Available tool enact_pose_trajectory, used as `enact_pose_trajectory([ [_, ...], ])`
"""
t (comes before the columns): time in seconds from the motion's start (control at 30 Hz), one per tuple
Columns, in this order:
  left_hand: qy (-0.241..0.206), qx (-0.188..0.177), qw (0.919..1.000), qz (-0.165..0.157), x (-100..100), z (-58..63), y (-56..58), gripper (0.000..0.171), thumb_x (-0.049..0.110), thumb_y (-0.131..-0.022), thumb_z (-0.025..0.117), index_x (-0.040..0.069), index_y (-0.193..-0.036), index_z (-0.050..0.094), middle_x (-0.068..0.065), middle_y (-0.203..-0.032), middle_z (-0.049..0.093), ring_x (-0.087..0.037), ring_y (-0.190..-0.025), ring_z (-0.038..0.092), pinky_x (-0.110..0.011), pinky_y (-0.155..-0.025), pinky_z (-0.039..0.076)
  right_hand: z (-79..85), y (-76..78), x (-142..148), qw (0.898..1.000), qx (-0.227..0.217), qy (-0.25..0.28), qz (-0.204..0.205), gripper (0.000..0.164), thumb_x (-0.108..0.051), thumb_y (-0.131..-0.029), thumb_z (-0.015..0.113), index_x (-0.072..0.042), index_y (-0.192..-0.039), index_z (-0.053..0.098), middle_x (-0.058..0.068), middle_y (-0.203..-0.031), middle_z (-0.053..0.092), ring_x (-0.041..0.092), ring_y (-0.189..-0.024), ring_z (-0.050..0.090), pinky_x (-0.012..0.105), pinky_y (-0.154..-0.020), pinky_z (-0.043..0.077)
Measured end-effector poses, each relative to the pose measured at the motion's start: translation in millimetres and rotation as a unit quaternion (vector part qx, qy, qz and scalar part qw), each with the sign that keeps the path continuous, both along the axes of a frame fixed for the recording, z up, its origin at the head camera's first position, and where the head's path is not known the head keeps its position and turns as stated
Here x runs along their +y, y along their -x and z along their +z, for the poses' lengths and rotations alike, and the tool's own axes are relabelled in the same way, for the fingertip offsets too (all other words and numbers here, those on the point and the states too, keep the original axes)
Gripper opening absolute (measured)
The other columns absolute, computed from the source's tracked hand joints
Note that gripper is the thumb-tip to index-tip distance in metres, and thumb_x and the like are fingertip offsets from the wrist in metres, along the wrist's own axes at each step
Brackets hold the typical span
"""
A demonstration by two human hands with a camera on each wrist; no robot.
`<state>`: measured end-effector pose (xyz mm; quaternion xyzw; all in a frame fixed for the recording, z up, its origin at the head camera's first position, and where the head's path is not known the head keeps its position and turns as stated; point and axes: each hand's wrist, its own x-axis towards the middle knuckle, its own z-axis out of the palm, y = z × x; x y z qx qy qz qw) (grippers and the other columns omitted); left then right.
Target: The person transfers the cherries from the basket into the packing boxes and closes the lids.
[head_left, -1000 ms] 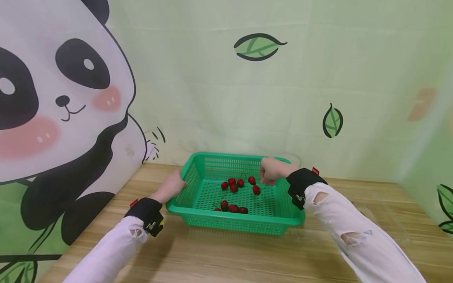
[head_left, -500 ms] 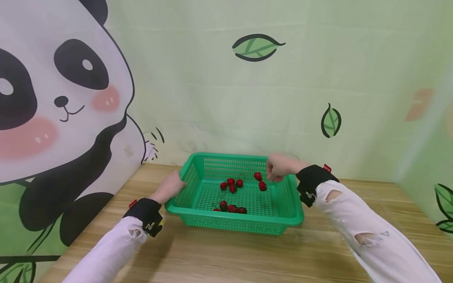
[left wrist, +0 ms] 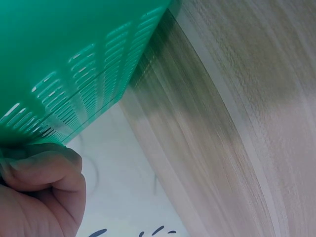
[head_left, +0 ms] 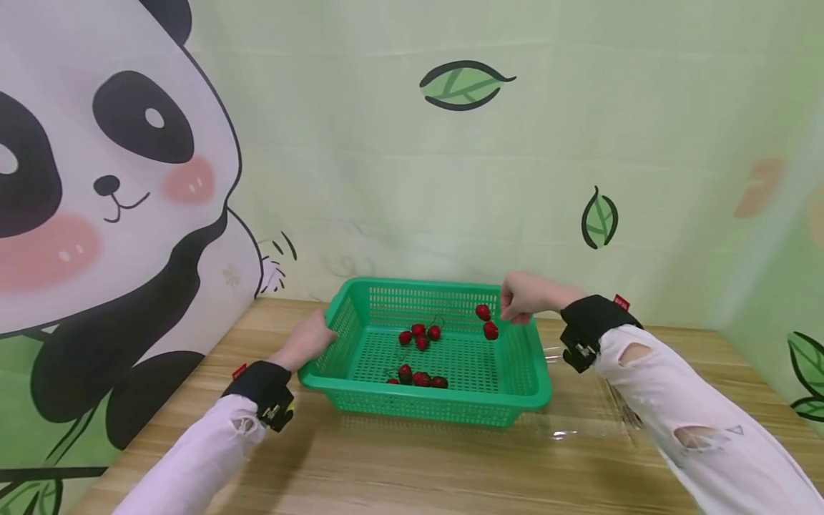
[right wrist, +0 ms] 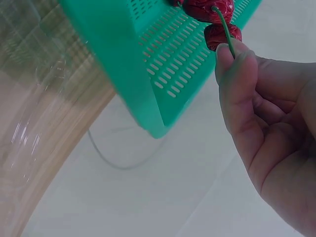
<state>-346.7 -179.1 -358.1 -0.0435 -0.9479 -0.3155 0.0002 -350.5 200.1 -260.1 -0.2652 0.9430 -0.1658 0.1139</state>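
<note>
A green plastic basket (head_left: 438,404) with slotted walls stands on the wooden table. My left hand (head_left: 309,339) grips its left rim, with curled fingers (left wrist: 44,170) against the green wall in the left wrist view. Above the basket's right part, my right hand (head_left: 531,293) pinches a green cherry stem (right wrist: 225,28) between thumb and fingertip. Two dark red cherries (head_left: 487,322) hang beside those fingertips, raised over the basket floor. On that floor lie several more cherries, one group (head_left: 420,336) toward the back and another (head_left: 421,378) along the front wall.
Clear plastic (head_left: 573,429) with shiny edges lies on the table right of the basket, partly under my right sleeve (head_left: 676,408). Bare wood (head_left: 386,465) shows in front of the basket. A fabric backdrop (head_left: 386,200) with a printed panda stands close behind it.
My right hand has moved right and slightly up, taking the two cherries with it toward the basket's right side. The left hand stays on the rim.
</note>
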Motion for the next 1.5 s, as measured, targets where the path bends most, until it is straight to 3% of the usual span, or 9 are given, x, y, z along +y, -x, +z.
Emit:
enact_pose_trajectory([
  [0.3,0.006,-0.004,1.0000,0.001,1.4,2.2,-1.3,0.038,0.003,-0.092,0.053,-0.018,-0.122,0.046,-0.025,-0.102,0.058,-0.027,-0.081,0.057,-0.037,-0.070,0.054,4.4,-1.4,17.7,1.000,-0.009,0.020,-0.009,0.016,0.002,-0.094,0.067,0.007,-0.079,0.067,0.004,-0.067,0.064,0.006,-0.057,0.056,0.022,-0.059,0.053],
  [0.5,0.011,-0.004,0.9999,-0.003,0.7,3.1,-0.6,0.041,0.004,-0.093,0.053,-0.019,-0.126,0.045,-0.029,-0.109,0.059,-0.029,-0.086,0.058,-0.040,-0.074,0.055,11.3,-5.1,33.6,0.999,0.001,0.034,-0.015,0.016,0.000,-0.095,0.067,0.007,-0.080,0.067,0.008,-0.070,0.066,0.007,-0.057,0.057,0.023,-0.059,0.055],
  [1.5,0.004,-0.008,1.0000,-0.003,0.4,1.1,-0.5,0.040,0.004,-0.093,0.053,-0.020,-0.123,0.044,-0.027,-0.102,0.057,-0.028,-0.082,0.058,-0.037,-0.069,0.055,15.9,-13.9,101.8,0.996,0.006,0.039,-0.083,0.013,0.000,-0.096,0.066,0.009,-0.087,0.069,0.004,-0.075,0.067,0.013,-0.063,0.058,0.023,-0.061,0.056],
])
